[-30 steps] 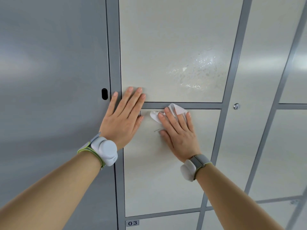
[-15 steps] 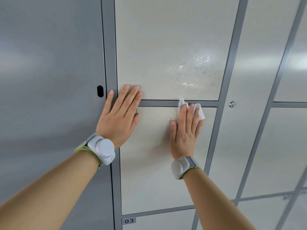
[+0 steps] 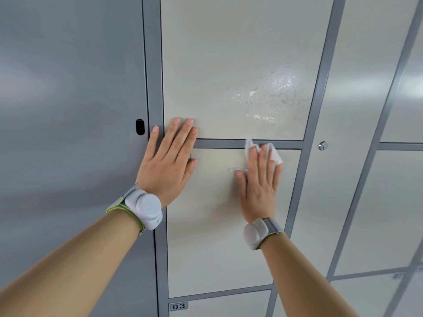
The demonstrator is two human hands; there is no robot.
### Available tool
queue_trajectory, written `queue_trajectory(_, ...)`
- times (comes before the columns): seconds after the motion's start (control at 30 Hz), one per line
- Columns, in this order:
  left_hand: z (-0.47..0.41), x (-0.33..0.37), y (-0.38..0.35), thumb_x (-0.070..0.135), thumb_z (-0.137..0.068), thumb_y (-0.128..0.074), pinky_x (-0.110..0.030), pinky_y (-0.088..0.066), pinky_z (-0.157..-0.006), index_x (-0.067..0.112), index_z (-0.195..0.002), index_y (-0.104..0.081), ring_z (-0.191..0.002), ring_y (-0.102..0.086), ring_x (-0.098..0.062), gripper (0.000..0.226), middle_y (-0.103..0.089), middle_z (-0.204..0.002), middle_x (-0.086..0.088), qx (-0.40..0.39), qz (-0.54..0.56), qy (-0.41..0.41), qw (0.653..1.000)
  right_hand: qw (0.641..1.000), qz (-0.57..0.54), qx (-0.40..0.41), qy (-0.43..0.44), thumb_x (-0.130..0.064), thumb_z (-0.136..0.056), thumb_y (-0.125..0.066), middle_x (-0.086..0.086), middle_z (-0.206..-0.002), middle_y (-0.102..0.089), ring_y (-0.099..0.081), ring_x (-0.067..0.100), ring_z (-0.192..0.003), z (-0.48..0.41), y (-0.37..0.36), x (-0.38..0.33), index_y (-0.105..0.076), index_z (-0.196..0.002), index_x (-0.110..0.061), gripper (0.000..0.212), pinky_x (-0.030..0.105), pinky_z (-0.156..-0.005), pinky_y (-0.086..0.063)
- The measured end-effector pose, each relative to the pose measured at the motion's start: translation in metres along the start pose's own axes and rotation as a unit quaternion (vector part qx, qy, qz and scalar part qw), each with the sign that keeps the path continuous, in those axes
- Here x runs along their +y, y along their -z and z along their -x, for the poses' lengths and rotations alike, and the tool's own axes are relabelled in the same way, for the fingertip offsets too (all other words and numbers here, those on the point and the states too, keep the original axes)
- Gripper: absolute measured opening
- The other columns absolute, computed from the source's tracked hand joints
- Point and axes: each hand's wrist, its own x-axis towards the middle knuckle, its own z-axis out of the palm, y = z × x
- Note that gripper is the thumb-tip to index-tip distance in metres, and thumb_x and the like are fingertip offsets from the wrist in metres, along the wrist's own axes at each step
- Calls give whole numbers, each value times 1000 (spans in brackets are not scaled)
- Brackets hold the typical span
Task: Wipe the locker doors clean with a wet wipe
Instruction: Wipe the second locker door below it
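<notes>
While we are pressing the wipe (image 3: 275, 157) flat against the top of the middle door (image 3: 217, 248), it is showing as a crumpled white sheet, peeking out past our fingertips and along the right side of our right hand (image 3: 258, 191). Its upper edge is lying over the grey bar (image 3: 224, 144) that divides this door from the upper door (image 3: 229, 65). Our right fingers (image 3: 263, 161) are lying straight and close together on top of the wipe, with the thumb standing off to the left on bare door.

Our left hand (image 3: 169, 165) is resting flat, just left of the right one, holding nothing. Its fingers are lying straight and only slightly spread; the tips are reaching onto the lower edge of the upper door, and the thumb is lying on the vertical grey post (image 3: 154, 65). Both wrists are wearing white bands (image 3: 146, 209).

The upper door is looking off-white and is carrying a glistening wet patch (image 3: 270, 99) toward its right side. The middle door is looking off-white too and duller.

Every locker is standing shut, so we cannot tell what is inside any of them. A round lock (image 3: 322, 145) is sitting on the door to the right, level with the bar. A label reading 03 (image 3: 178, 306) is sitting at the top left corner of the locker below. Left of the post, a wide grey panel (image 3: 68, 110) is showing a dark oval slot (image 3: 140, 126) near its right edge.
</notes>
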Motion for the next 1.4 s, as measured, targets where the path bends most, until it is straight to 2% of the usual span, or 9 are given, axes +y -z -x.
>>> queue_trajectory(0.1, -1, 2, 0, 31, -106, -45, -54, -14, -124, 3, -156, -31, -152, -23, -30, 59, -27, -164, -10, -1, 7, 4, 1000, 999, -7, 9, -37, -48, -107, -14, 3, -165, -4, 4, 17, -154, -2, 4, 8, -2, -158, -13, 63, 42, -124, 5)
queue_trajectory(0.27, -1, 7, -2, 32, -106, -45, -56, -17, -123, 2, -155, -33, -152, -24, -32, 59, -28, -163, -12, -2, 18, 17, 1000, 998, -22, 25, -49, -47, -107, -16, 1, -165, 3, 5, 20, -154, -1, 2, -2, -3, -158, -11, 64, 45, -124, 1)
queue_trajectory(0.47, -3, 12, -1, 35, -106, -39, -55, -14, -124, 1, -154, -33, -152, -22, -32, 59, -27, -163, -12, 0, 49, 36, 998, 998, -5, 9, 59, -44, -108, -21, 0, -163, -11, 2, 16, -154, 6, 2, -12, -20, -155, -5, 61, 43, -124, -5)
queue_trajectory(0.57, -3, 13, 0, 35, -106, -39, -54, -14, -124, 2, -156, -30, -153, -21, -31, 60, -24, -164, -12, -6, 47, 36, 998, 997, 8, 2, 71, -46, -108, -21, 5, -162, -13, 0, 17, -154, 5, 2, -5, -21, -154, -4, 63, 42, -125, -4)
queue_trajectory(0.67, -1, 15, 1, 36, -107, -38, -54, -16, -124, 6, -158, -25, -154, -19, -27, 61, -22, -166, -9, -22, 14, -22, 999, 1000, 11, -8, 14, -50, -107, -17, 17, -164, -13, 0, 19, -153, 4, 1, 8, -19, -155, -2, 68, 43, -125, -2)
queue_trajectory(0.77, -1, 23, -2, 38, -108, -36, -53, -21, -123, 8, -159, -22, -154, -19, -25, 61, -20, -167, -7, -34, -9, -84, 996, 999, 28, -1, -40, -50, -107, -16, 16, -164, -16, 0, 21, -154, -1, 4, 25, -16, -157, -2, 70, 47, -125, -3)
queue_trajectory(1.0, -2, 35, -7, 38, -107, -38, -56, -22, -121, 5, -159, -24, -154, -18, -28, 62, -20, -167, -9, -38, -3, -57, 998, 995, -2, 31, -94, -49, -106, -17, 16, -165, -6, 4, 23, -154, -5, 9, 25, -9, -157, -3, 70, 50, -124, -5)
queue_trajectory(1.23, -2, 41, -8, 38, -106, -41, -56, -19, -122, 4, -157, -28, -153, -21, -28, 62, -25, -165, -10, -25, 0, -34, 999, 1000, 3, 9, 6, -47, -106, -22, 14, -164, -11, 4, 22, -154, 4, 4, 13, -20, -155, -1, 67, 46, -124, -2)
queue_trajectory(1.4, -1, 42, -10, 36, -106, -42, -55, -18, -123, 4, -156, -31, -153, -23, -29, 61, -28, -164, -10, -19, 2, -29, 999, 1000, 17, 12, -16, -48, -106, -21, 16, -164, -18, 3, 18, -154, 1, 5, 27, -21, -156, -2, 68, 45, -124, -1)
